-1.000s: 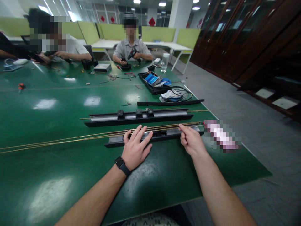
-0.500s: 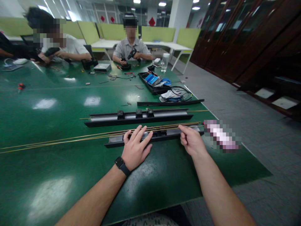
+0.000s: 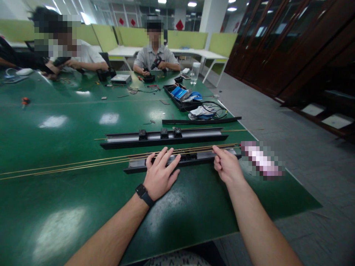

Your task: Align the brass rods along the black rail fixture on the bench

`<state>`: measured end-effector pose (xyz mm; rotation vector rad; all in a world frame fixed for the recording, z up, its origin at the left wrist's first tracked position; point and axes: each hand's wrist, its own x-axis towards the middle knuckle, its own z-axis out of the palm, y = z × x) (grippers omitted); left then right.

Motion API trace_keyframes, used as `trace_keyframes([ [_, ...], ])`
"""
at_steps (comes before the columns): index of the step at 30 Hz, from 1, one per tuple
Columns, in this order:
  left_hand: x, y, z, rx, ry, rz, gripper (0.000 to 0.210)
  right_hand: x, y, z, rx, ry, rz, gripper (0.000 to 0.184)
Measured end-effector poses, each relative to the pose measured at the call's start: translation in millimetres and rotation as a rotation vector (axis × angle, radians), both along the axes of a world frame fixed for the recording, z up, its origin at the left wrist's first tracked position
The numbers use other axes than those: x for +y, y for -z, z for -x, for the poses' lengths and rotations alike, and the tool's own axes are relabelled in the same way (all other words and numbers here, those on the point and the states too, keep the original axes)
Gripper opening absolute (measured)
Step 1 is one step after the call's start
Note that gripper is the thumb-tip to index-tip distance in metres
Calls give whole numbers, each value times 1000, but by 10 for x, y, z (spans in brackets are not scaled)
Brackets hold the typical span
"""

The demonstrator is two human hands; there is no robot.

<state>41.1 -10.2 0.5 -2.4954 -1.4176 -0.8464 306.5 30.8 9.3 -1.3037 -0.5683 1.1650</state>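
Clock read from left hand [image 3: 160, 171], 12 straight ahead across the green table [image 3: 97, 207].

Thin golden rods [image 3: 91, 163] run from 9 o'clock, out at the view's edge, to about 2 o'clock, passing over the near black rail [image 3: 199, 161].

Left hand: fingers spread wide, tips over rods and rail; how firmly they press, cannot tell. Dark watch [image 3: 141, 190] on that wrist.

Right hand [image 3: 227, 164], 3 o'clock: fingers curled, index extended to the rods near their right end. Pinched or only touched, cannot tell.

Far black rail [image 3: 165, 141], three dark blocks on it, at 12. Black strip [image 3: 202, 121] at 1. Beyond it, black tray [image 3: 173, 100] holding blue items.

Co-worker [image 3: 155, 59] seated at 12, dark drill [image 3: 155, 63] in hand.
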Motion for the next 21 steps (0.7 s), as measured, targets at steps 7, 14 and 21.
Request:
trace_keyframes([
  [7,1,-2,-2,-7,2,1,45,8,15,-11,-12,-10,-5,39],
  [14,-3,-2,-5,1,-3,7,45,1,-7,-2,-29,-13,10,41],
  [21,3,8,-1,-13,3,1,47,-3,-22,-6,-42,-44,3,40],
])
